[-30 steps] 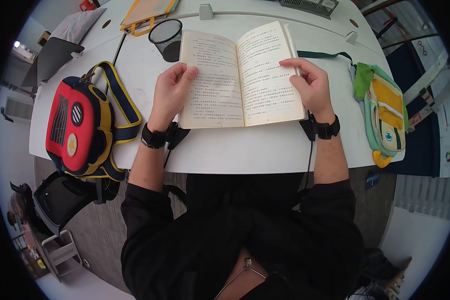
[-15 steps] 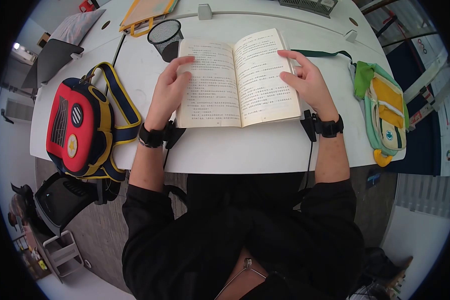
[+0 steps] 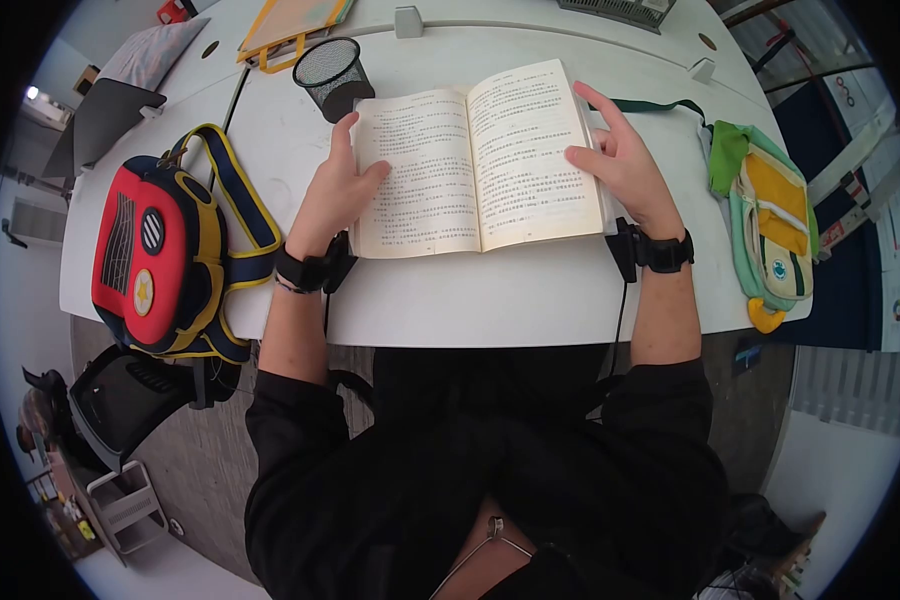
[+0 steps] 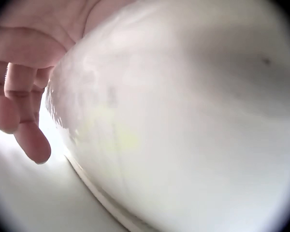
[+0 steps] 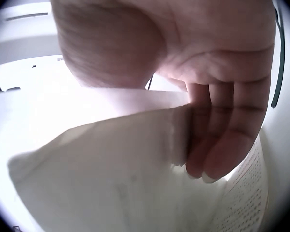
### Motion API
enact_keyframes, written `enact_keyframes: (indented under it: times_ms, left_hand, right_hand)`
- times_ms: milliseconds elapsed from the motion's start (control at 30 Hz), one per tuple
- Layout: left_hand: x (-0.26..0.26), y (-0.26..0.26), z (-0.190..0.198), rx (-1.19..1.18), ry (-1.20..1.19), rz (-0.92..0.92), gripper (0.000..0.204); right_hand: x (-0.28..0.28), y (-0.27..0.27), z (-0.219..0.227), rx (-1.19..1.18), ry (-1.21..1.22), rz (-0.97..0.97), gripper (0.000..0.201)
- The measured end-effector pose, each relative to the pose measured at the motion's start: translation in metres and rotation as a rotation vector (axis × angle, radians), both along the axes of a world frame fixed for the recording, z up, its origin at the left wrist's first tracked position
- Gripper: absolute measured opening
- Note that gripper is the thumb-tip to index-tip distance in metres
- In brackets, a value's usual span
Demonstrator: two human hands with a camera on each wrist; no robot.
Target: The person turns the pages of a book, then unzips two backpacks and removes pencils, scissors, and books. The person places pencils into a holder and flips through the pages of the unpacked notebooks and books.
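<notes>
Basically an open paperback book [image 3: 480, 165], lying flat on the white tabletop [image 3: 490, 300] between the two hands, spine running away from the person.

Left hand [image 3: 338, 195]: thumb curled onto the left page, fingers tucked along the outer edge. The left wrist view shows curled fingers [image 4: 19, 121] against the cover underside, so it's pinching that half.

Right hand [image 3: 620, 160]: thumb on the right page, index stretched up along the fore-edge. The right wrist view shows fingers [image 5: 227, 145] wrapped behind a lifted sheaf of pages, so it's gripping the page block.

Handling judgement:
- Light, thin soft cover. It'll flex and sag if held by one corner.
- Pages are loose, easy to crease or tear at the edge; go gentle on single sheets.
- Likely springs shut if either side is let go.
- Matte paper, decent grip, not slippery.
- Best hold: both outer edges near mid-height, thumbs on top, fingers under.

Nearby: black mesh cup [image 3: 330, 72] just beyond the left hand, red bag [image 3: 160, 250] well outboard of it, green-yellow pouch [image 3: 770, 225] outboard of the right.
</notes>
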State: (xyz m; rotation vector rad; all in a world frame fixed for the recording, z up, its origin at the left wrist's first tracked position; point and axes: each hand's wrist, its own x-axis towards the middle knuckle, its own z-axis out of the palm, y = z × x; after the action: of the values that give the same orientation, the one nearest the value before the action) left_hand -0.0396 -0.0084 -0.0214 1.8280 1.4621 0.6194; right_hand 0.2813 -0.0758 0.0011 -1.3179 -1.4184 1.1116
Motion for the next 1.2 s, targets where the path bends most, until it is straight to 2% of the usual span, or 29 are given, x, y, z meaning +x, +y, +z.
enact_keyframes:
  times_ms: [267, 333, 367, 433, 467, 533, 600, 633, 700, 767, 833, 900, 1033, 1200]
  left_hand:
    - [-0.005, 0.003, -0.002, 0.01, 0.008, 0.018, 0.078]
    - [-0.005, 0.003, 0.005, -0.095, -0.213, -0.002, 0.078]
    - [-0.006, 0.005, 0.005, -0.094, -0.213, -0.003, 0.078]
    - [-0.01, 0.009, 0.005, -0.177, -0.397, -0.128, 0.069]
    - [-0.009, 0.008, 0.007, -0.176, -0.397, -0.128, 0.069]
    - [-0.007, 0.005, 0.011, -0.186, -0.514, -0.113, 0.052]
    - [-0.003, 0.001, 0.015, -0.116, -0.591, -0.09, 0.045]
    - [-0.003, 0.0, 0.015, -0.046, -0.669, -0.065, 0.037]
    - [-0.005, 0.004, 0.012, 0.038, -0.668, -0.049, 0.035]
    - [-0.006, 0.007, 0.006, 0.12, -0.665, -0.029, 0.032]
    - [-0.006, 0.009, 0.002, 0.18, -0.539, 0.0, 0.034]
    - [-0.005, 0.01, 0.002, 0.181, -0.462, 0.027, 0.035]
    - [-0.004, 0.008, 0.004, 0.138, -0.281, 0.007, 0.038]
    - [0.002, 0.0, 0.016, -0.031, -0.237, -0.01, 0.039]
  right_hand:
    - [0.006, 0.003, -0.007, 0.005, -0.008, -0.041, 0.073]
    - [0.005, 0.002, -0.006, -0.009, -0.044, -0.048, 0.073]
    - [0.002, 0.002, -0.005, -0.013, -0.058, -0.06, 0.074]
    - [0.001, 0.001, -0.003, -0.017, -0.073, -0.072, 0.074]
    - [0.001, 0.002, -0.003, -0.004, -0.024, -0.041, 0.07]
    - [-0.002, 0.001, -0.001, 0.01, 0.025, -0.01, 0.065]
    - [-0.008, 0.0, 0.002, 0.265, 0.156, -0.028, 0.046]
    - [-0.007, -0.002, 0.003, 0.267, 0.156, -0.026, 0.046]
    - [-0.005, -0.006, 0.005, 0.442, 0.11, -0.073, 0.029]
    - [-0.006, -0.005, 0.002, 0.48, 0.057, -0.072, 0.027]
    - [-0.008, -0.004, -0.001, 0.517, 0.005, -0.071, 0.024]
    - [-0.009, -0.005, -0.003, 0.399, 0.008, -0.062, 0.025]
    - [-0.014, -0.009, 0.002, 0.407, -0.002, -0.007, 0.025]
    - [-0.014, -0.007, 0.001, 0.405, 0.034, -0.021, 0.025]
